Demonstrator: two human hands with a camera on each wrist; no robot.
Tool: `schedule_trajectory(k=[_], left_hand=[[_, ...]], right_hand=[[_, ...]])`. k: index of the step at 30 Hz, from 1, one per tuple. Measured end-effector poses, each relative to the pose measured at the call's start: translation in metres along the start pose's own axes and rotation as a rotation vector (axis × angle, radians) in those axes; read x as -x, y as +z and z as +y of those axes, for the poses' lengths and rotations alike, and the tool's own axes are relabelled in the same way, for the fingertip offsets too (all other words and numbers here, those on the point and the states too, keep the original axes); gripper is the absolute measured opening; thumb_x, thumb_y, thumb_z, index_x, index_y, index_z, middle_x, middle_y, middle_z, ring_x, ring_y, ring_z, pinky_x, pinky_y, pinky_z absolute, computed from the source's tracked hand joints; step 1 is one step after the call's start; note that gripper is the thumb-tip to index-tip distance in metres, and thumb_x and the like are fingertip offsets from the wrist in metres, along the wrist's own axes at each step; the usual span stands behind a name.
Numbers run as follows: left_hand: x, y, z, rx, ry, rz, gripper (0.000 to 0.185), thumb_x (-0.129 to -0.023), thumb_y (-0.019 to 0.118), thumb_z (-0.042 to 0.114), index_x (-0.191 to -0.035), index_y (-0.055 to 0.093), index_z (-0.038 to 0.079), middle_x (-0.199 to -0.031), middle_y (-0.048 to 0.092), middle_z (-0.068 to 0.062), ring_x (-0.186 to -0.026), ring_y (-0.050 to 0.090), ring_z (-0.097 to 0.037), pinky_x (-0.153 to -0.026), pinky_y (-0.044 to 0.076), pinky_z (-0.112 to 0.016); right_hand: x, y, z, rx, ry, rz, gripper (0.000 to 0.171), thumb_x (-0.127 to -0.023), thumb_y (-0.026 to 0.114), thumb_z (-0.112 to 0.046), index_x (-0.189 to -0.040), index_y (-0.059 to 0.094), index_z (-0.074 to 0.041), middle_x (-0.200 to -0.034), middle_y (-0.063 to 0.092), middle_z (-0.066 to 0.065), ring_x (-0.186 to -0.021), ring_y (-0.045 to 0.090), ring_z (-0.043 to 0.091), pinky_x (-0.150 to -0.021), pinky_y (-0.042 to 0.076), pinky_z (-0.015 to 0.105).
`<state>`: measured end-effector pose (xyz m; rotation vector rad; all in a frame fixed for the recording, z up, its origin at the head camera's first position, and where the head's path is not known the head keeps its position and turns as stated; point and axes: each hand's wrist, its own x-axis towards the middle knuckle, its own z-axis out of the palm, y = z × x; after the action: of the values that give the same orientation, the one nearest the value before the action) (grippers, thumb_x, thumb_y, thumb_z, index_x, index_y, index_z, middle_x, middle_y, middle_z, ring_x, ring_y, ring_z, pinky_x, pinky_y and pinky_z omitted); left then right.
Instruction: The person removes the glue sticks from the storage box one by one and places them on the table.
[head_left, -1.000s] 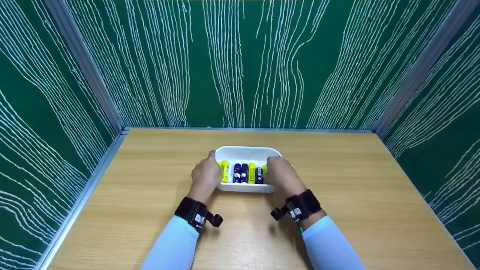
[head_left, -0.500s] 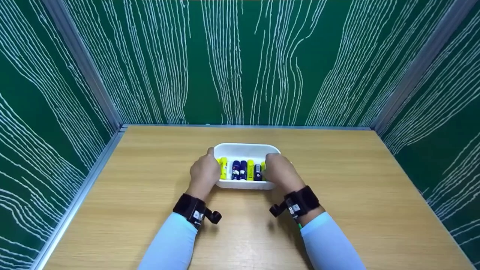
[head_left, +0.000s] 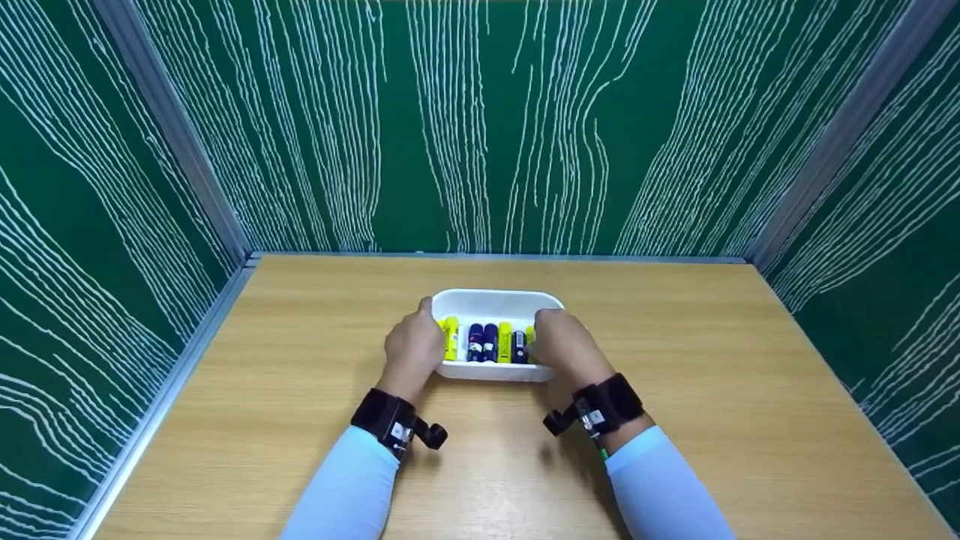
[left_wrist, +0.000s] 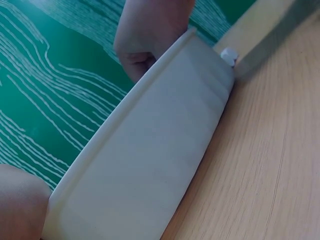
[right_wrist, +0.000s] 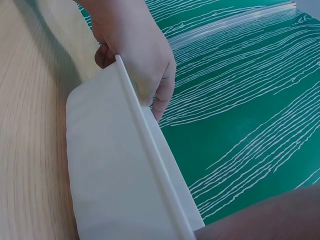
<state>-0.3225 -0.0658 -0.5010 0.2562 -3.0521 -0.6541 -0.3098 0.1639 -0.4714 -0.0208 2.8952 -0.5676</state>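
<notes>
A pale wood-grain table point(head_left: 720, 360) is running out of the picture at its near edge. Along its far edge a thin metal rail point(head_left: 652, 260) is lying, and a broader one, the left rail point(head_left: 165, 397), is following the left edge. Behind the far edge a green back panel point(head_left: 510, 112) is standing, bearing wavy white lines. Similar side panels point(head_left: 67, 202) are flanking the left and right edges. Grey posts point(head_left: 180, 135) are rising from both far corners.
</notes>
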Motion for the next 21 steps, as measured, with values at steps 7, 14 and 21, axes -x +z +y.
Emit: schedule_trajectory(k=[7,14,21], left_hand=[[0.0,0.0,0.0,0.005,0.002,-0.012,0.06,-0.108,0.048,0.018,-0.166,0.034,0.012,-0.127,0.073,-0.017,-0.091,0.067,-0.025,-0.075,0.056,-0.039],[0.001,-0.002,0.0,0.005,0.015,-0.014,0.062,-0.106,0.051,0.015,-0.165,0.035,0.011,-0.124,0.074,-0.016,-0.088,0.066,-0.025,-0.071,0.054,-0.037],[0.0,-0.002,-0.001,0.001,0.021,-0.011,0.061,-0.106,0.051,0.013,-0.165,0.035,0.011,-0.123,0.074,-0.017,-0.088,0.066,-0.024,-0.072,0.054,-0.038]], right_hand=[[0.0,-0.001,0.001,0.005,-0.035,0.01,0.032,-0.096,0.074,-0.012,-0.125,0.069,0.001,-0.106,0.072,0.013,-0.091,0.065,0.027,-0.082,0.054,0.039],[0.003,-0.007,0.002,-0.089,-0.046,-0.009,0.036,-0.096,0.077,-0.017,-0.128,0.07,-0.004,-0.113,0.071,0.013,-0.088,0.067,0.025,-0.069,0.053,0.033],[0.008,-0.021,0.004,-0.168,-0.049,-0.017,0.039,-0.095,0.079,-0.02,-0.131,0.071,-0.008,-0.109,0.07,0.013,-0.09,0.068,0.027,-0.061,0.054,0.03]])
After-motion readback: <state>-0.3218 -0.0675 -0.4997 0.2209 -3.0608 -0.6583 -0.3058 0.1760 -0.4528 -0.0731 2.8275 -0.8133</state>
